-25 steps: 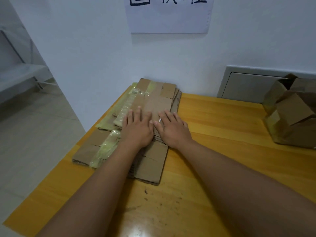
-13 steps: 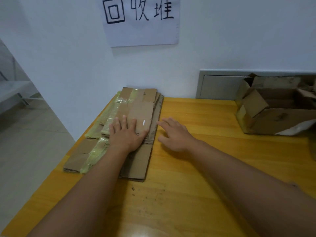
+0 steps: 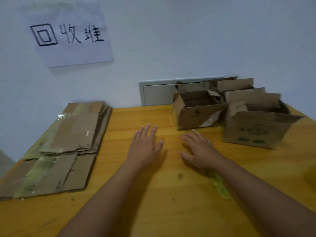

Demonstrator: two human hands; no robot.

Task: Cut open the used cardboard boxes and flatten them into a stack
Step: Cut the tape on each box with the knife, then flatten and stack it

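A stack of flattened cardboard boxes (image 3: 68, 142) with strips of tape lies at the left of the wooden table (image 3: 153, 194), against the wall. At the back right stand an open brown box (image 3: 196, 115) and, to its right, a second open box with green print (image 3: 253, 132). My left hand (image 3: 145, 147) hovers over the bare table with fingers straight, to the right of the stack and apart from it. My right hand (image 3: 198, 149) is beside it, fingers spread, a little short of the open boxes. Both hands hold nothing.
A strip of greenish tape (image 3: 218, 185) lies on the table under my right forearm. A paper sign with handwriting (image 3: 68, 35) hangs on the white wall. A grey wall panel (image 3: 157, 93) sits behind the boxes. A blurred yellow object (image 3: 310, 175) shows at the right edge.
Both hands left the flattened stack and moved right over the bare table, the right first, then the left. The view swung right, bringing both open boxes into sight.
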